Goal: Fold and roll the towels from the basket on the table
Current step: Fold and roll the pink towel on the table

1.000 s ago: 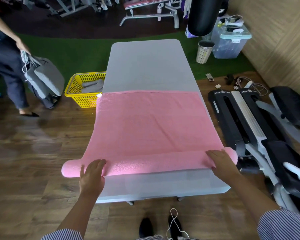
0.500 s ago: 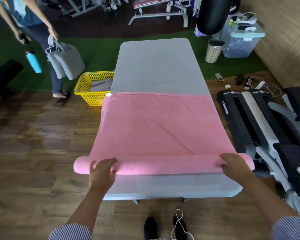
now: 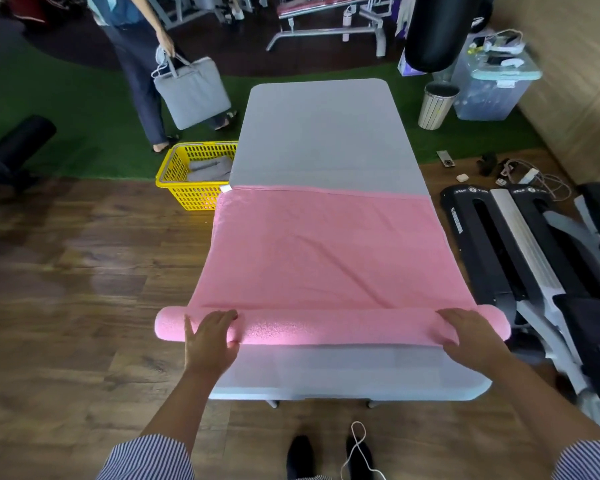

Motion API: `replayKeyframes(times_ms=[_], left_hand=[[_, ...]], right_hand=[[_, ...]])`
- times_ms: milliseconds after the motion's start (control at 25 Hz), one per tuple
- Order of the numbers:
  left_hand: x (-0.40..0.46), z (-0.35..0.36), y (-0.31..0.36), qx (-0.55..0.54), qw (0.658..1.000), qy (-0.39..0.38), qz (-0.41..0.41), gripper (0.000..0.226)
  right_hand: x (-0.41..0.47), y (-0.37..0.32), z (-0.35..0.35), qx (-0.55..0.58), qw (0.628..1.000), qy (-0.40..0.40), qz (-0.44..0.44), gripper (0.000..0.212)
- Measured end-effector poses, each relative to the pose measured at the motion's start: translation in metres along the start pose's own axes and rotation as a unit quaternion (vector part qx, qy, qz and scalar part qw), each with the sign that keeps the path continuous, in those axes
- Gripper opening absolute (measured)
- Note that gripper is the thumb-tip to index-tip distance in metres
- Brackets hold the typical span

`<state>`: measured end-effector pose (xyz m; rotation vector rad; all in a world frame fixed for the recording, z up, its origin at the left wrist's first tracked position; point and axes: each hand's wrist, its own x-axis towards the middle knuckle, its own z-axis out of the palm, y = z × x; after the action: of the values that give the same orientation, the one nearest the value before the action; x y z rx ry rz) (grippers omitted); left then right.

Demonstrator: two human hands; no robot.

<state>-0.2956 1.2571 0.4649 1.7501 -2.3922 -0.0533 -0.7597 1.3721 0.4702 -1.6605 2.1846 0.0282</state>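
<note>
A pink towel (image 3: pixel 326 251) lies spread across the near half of the grey table (image 3: pixel 319 133). Its near edge is rolled into a long roll (image 3: pixel 333 327) that sticks out past both table sides. My left hand (image 3: pixel 210 337) lies flat on the roll near its left end, fingers stretched over the top. My right hand (image 3: pixel 471 336) presses on the roll near its right end in the same way. A yellow basket (image 3: pixel 187 192) stands on the floor left of the table with grey towels (image 3: pixel 210 169) inside.
A person carrying a grey bag (image 3: pixel 191 91) walks on the green turf behind the basket. Black and white exercise machines (image 3: pixel 520 258) stand close along the table's right side. A bin (image 3: pixel 437 105) and a plastic storage box (image 3: pixel 492 88) sit at the far right.
The roll has grown a little thicker and moved away from me under both hands. The person with the grey bag has walked from the left toward the basket.
</note>
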Motion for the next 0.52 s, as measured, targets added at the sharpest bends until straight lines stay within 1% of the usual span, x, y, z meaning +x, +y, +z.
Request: replayKeyframes(times_ms=[40, 160, 280, 320, 440, 520], left_hand=[[0.000, -0.002, 0.002, -0.003, 1.000, -0.011, 0.000, 0.058], [-0.003, -0.005, -0.003, -0.002, 0.999, -0.011, 0.044, 0.028], [-0.003, -0.008, -0.012, 0.008, 0.998, -0.007, 0.060, 0.043], [-0.003, -0.008, -0.014, 0.008, 0.998, 0.007, 0.054, 0.045], [-0.002, -0.009, -0.018, -0.004, 0.999, 0.024, 0.024, 0.045], [-0.002, -0.004, -0.022, -0.009, 0.999, 0.011, 0.041, 0.042]], right_hand=[[-0.001, 0.000, -0.001, -0.002, 1.000, -0.004, 0.007, 0.056], [-0.001, 0.002, -0.010, 0.002, 0.999, -0.025, 0.043, 0.050], [-0.003, 0.003, -0.020, -0.028, 0.997, -0.063, 0.048, 0.047], [-0.003, 0.005, -0.021, -0.015, 0.998, -0.049, 0.033, 0.047], [-0.003, 0.009, -0.016, 0.027, 0.998, 0.063, -0.014, 0.039], [-0.006, 0.010, -0.010, 0.048, 0.995, 0.083, -0.001, 0.035]])
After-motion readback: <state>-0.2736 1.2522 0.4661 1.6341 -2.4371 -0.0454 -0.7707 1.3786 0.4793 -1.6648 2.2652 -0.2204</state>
